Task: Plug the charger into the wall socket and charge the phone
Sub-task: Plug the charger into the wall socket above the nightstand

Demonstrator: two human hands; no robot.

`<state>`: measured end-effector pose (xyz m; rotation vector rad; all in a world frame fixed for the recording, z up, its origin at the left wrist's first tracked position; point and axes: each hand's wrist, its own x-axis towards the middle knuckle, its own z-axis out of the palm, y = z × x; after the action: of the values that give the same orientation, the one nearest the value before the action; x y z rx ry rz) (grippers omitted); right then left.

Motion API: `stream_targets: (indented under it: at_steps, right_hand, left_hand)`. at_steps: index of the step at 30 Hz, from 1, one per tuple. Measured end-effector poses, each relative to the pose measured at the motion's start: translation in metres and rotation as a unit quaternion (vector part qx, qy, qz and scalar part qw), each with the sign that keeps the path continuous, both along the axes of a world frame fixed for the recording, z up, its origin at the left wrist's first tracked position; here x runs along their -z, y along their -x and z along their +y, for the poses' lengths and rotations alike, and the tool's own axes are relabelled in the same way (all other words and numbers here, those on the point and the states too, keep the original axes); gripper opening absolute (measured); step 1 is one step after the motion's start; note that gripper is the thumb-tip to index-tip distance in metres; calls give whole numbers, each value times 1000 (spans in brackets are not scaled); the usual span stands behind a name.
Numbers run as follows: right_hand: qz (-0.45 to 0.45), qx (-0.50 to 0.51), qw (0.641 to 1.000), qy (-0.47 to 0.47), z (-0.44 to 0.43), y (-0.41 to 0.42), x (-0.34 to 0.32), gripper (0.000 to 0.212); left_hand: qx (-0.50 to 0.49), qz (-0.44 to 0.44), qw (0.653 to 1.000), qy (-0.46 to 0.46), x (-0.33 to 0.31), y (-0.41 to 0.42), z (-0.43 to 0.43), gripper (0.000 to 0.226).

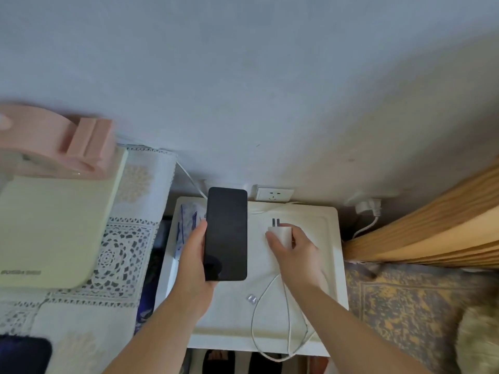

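My left hand (193,259) holds a black phone (226,233) upright above the white side table (333,265), screen dark and facing me. My right hand (294,245) grips the white charger (280,230) on the tabletop, its two metal prongs pointing toward the wall. The charger's white cable (270,314) loops over the table's front edge. A white wall socket (274,195) sits on the wall just behind the table, a short way beyond the prongs, with nothing plugged in.
Another white plug and cord (368,209) hang at the wall to the right, beside a wooden bed frame (432,233). A lace-covered surface on the left carries a cream box (56,230) and a pink holder (81,147). A patterned rug (405,306) lies to the right.
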<state>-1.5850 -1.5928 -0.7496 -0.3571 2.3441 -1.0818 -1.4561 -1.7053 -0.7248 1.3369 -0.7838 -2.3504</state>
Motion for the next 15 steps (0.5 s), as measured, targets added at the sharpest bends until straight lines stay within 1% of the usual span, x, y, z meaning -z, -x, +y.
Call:
stream_targets:
  at_steps: [5,9,15]
  right_hand:
    - [39,29,999,-20,-22,16,19,26]
    - [61,34,997,-44,-37,26,26,33]
    - [64,58,995,-44,-50,32,31,29]
  left_hand:
    - [-5,-10,1000,-11,16,8,-1,44]
    - [-3,17,1000,5,20,14,0,51]
    - [1,28,1000,5,23,18,0,42]
